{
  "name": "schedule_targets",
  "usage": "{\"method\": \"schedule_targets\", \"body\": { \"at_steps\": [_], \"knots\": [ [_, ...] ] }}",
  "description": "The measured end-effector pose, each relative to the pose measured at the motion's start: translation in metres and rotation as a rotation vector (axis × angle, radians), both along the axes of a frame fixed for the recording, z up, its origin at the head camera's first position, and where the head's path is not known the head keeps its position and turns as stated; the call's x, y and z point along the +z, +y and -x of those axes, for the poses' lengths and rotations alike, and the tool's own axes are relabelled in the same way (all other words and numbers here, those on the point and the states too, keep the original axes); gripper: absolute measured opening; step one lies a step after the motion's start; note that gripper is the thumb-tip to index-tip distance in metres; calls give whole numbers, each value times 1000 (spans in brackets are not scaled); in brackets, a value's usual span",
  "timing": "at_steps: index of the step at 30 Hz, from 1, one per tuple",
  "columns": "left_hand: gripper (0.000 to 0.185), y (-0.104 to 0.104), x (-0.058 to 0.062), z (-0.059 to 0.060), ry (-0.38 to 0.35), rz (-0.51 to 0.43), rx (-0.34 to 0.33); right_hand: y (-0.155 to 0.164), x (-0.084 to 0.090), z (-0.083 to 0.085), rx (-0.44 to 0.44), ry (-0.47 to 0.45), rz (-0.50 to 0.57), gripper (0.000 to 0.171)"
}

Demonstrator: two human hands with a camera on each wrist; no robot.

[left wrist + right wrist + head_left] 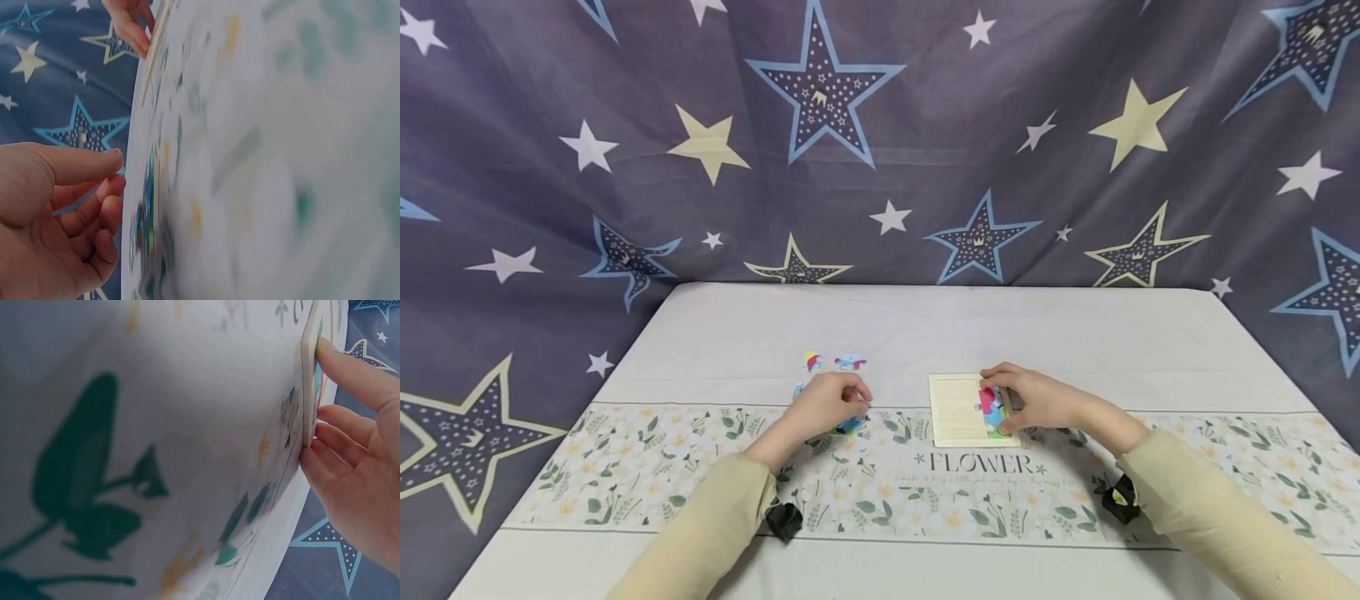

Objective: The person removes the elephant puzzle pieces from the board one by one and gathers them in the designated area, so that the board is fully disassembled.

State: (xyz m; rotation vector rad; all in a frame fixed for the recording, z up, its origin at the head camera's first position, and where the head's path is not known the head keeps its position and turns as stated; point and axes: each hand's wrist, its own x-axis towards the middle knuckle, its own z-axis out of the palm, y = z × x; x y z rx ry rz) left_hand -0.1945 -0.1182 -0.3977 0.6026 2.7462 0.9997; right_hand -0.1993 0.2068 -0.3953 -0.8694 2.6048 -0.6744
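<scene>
A shallow wooden puzzle tray lies on the table at centre right, with joined colourful jigsaw pieces along its right side. My right hand rests over that side. Its thumb touches the surface near the front, and the other fingers lie at the right edge. My left hand hovers over loose jigsaw pieces to the left of the tray. In the left wrist view its fingers are loosely bent, thumb near the forefinger, with no piece between them. The hand partly hides the pieces below.
Two more jigsaw pieces, one yellow and red and one blue and pink, lie beyond the left hand. A floral runner crosses the white tablecloth. A star-patterned curtain hangs behind the table.
</scene>
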Motion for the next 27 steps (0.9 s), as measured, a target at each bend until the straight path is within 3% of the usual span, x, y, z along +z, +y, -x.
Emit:
{"method": "schedule_targets", "body": {
  "at_steps": [13,27],
  "knots": [
    [7,63,3,4,-84,-22,-103,3,-4,0,-3,-14,30,67],
    [6,106,-6,15,-103,-39,-96,4,-4,-3,-70,-5,74,78]
  ]
}}
